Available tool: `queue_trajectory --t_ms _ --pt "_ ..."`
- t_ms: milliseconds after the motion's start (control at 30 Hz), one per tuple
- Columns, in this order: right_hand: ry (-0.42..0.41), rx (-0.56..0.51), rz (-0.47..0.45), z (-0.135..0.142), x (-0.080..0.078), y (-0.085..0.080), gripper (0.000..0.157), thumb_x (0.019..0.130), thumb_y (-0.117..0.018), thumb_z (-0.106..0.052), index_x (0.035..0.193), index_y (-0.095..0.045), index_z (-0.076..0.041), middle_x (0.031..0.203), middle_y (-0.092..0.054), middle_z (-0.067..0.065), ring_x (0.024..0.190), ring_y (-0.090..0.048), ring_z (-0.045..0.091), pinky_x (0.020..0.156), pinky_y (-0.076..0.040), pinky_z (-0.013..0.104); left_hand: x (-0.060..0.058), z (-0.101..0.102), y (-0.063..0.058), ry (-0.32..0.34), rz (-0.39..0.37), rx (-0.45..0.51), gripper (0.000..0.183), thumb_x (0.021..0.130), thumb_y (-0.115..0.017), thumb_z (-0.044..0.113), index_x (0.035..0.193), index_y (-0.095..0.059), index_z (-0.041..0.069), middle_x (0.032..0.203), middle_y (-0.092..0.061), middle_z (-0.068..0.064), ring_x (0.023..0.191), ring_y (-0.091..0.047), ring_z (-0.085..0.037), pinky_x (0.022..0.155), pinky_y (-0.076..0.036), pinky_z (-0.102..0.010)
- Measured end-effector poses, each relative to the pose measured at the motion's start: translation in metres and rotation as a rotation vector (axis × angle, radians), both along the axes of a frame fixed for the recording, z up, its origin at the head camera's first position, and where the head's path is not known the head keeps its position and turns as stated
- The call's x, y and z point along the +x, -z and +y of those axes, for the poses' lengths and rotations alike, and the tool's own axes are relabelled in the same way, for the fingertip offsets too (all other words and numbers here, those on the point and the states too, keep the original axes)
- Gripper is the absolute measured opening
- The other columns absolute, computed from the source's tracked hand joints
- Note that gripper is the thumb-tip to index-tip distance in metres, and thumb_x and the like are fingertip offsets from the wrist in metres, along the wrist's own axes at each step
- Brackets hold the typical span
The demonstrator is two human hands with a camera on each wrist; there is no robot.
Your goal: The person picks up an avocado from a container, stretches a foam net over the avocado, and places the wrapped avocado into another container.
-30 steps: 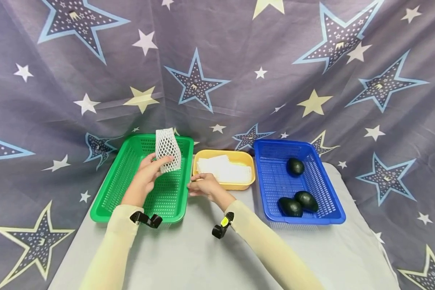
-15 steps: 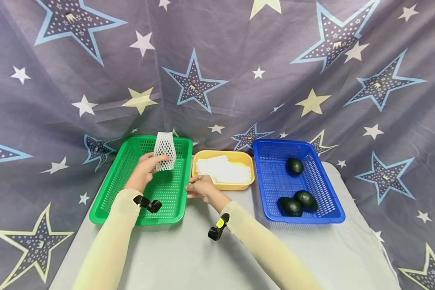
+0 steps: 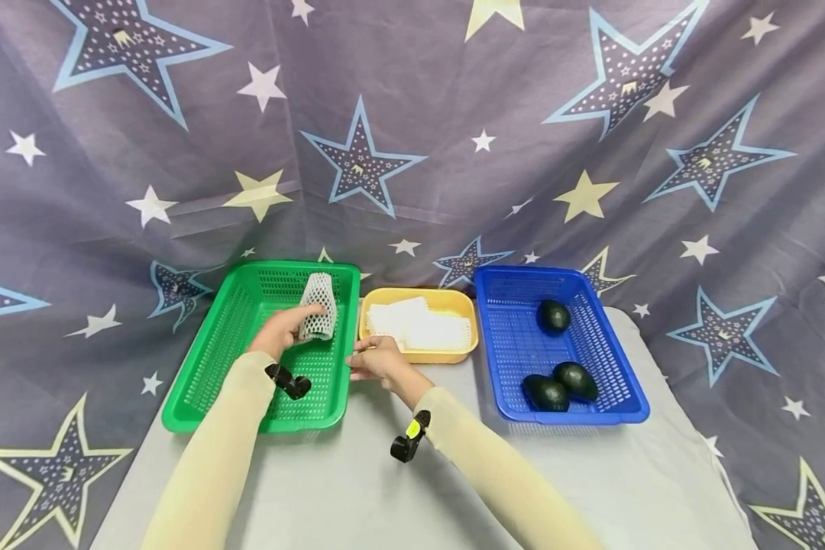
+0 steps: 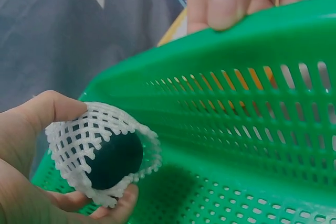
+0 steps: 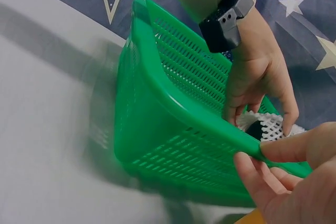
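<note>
My left hand (image 3: 282, 330) holds an avocado (image 4: 116, 160) wrapped in a white foam net sleeve (image 3: 319, 299), with the thumb on one side and fingers underneath. The dark end of the fruit shows through the sleeve's open mouth in the left wrist view. Hand and fruit are inside the green basket (image 3: 309, 386), toward its back right. My right hand (image 3: 383, 362) pinches that basket's right rim between thumb and fingers, as the right wrist view (image 5: 286, 182) shows of the hand.
Right of the green basket stands a yellow tray (image 3: 447, 357) with white foam net sleeves (image 3: 426, 325) in it. Farther right, a blue basket (image 3: 522, 336) holds several dark avocados (image 3: 554, 315). A star-patterned cloth (image 3: 399, 92) hangs behind the pale tabletop (image 3: 385, 496).
My left hand has lowered the sleeved avocado deeper into the green basket, tilting it slightly to the right. My right hand stays at the basket's rim. The head view has shifted a little.
</note>
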State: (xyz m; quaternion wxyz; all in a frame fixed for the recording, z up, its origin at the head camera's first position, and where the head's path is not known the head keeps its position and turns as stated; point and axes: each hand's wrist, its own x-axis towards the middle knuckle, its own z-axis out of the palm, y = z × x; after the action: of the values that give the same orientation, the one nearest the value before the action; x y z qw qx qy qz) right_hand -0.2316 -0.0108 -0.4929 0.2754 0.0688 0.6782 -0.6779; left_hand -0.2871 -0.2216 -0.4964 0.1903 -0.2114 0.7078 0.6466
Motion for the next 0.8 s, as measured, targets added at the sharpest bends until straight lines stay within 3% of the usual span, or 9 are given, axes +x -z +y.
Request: queue_trajectory --t_ms 267,433,700,800 --pt "0.014 0.021 0.015 -0.002 0.001 0.002 0.025 0.089 -0.070 0.006 0.113 -0.062 0.004 0.080 -0.063 0.006 0.058 -0.065 0.013 0.080 -0.064 0.038 -0.005 0.009 0.011 0.009 -0.016 0.017 0.062 0.095 -0.067 0.026 0.144 -0.043 -0.002 0.140 -0.045 -0.011 0.117 -0.051 -0.018 0.116 -0.044 -0.041" --pt "0.021 0.028 0.027 -0.003 0.002 0.003 0.024 0.089 -0.069 0.006 0.112 -0.062 0.003 0.079 -0.062 0.005 0.057 -0.063 0.012 0.089 -0.061 0.045 -0.007 0.016 0.013 -0.017 -0.009 0.011 0.057 0.094 -0.067 0.024 0.141 -0.046 -0.001 0.133 -0.049 -0.009 0.113 -0.053 -0.017 0.115 -0.044 -0.042" --pt "0.032 0.034 0.034 -0.004 0.002 0.004 0.023 0.089 -0.069 0.006 0.111 -0.062 0.003 0.080 -0.063 0.005 0.058 -0.063 0.012 0.088 -0.061 0.044 -0.008 0.014 0.012 -0.044 -0.006 0.035 0.049 0.097 -0.061 0.020 0.138 -0.045 -0.002 0.131 -0.045 -0.010 0.112 -0.049 -0.017 0.117 -0.042 -0.042" --pt "0.027 0.036 0.037 -0.004 0.003 0.003 0.025 0.090 -0.069 0.006 0.114 -0.061 0.004 0.080 -0.063 0.004 0.058 -0.063 0.012 0.087 -0.062 0.044 -0.009 0.013 0.013 -0.051 -0.019 0.033 0.046 0.099 -0.059 0.019 0.137 -0.044 0.000 0.129 -0.042 -0.009 0.109 -0.048 -0.016 0.111 -0.047 -0.039"
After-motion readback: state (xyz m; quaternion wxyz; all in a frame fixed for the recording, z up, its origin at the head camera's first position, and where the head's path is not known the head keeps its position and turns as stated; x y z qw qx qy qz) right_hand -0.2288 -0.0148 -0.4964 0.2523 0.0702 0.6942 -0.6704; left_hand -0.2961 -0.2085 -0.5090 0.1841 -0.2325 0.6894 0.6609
